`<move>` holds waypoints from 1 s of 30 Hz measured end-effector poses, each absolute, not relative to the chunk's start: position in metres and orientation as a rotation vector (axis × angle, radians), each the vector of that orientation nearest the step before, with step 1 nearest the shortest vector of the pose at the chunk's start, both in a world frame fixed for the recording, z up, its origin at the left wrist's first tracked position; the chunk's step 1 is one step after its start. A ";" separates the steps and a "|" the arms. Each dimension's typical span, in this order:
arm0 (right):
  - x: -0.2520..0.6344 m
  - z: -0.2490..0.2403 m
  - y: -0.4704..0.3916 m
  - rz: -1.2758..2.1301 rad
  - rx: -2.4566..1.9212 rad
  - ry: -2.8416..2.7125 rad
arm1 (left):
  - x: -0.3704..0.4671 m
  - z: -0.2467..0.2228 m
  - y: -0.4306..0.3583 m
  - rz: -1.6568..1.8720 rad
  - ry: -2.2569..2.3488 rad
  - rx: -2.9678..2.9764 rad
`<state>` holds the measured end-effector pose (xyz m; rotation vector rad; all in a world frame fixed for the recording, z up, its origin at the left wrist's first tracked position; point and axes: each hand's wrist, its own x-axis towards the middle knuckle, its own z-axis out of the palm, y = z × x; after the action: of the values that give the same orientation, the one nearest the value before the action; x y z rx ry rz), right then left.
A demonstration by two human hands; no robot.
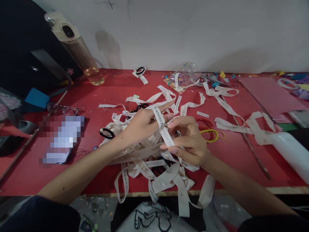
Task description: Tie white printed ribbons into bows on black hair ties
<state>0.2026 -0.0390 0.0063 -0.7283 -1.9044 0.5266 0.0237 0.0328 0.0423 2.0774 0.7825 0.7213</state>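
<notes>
Together, left hand [142, 124] and right hand [190, 140] fingers pinch a printed ribbon [165, 130].

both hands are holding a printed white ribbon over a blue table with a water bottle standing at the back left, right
Not quite: the table is red, not blue, as the head view shows. The rest holds: the left hand and right hand hold a printed white ribbon between them, and the water bottle stands at the back left.

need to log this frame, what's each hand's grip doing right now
Left hand: fingers extended, printed ribbon strip draped over them, not clearly clamped.
Right hand: closed, pinching the same ribbon strip lower down.
</notes>
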 end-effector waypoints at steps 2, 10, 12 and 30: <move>0.204 0.006 -0.039 0.450 -0.734 -1.925 | 0.024 0.039 0.034 0.717 0.789 2.091; 0.205 0.013 -0.039 0.319 -0.703 -2.009 | 0.021 0.034 0.037 0.491 0.767 2.318; 0.207 0.010 -0.038 0.372 -0.743 -1.964 | 0.021 0.034 0.037 0.371 0.709 2.430; 0.200 -0.012 -0.031 1.001 -1.100 -1.175 | 0.021 0.043 0.034 0.255 0.280 1.891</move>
<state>0.2003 -0.0313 -0.0118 -1.1000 -1.1753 1.0009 0.0206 0.0339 0.0433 1.8913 0.2805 0.2551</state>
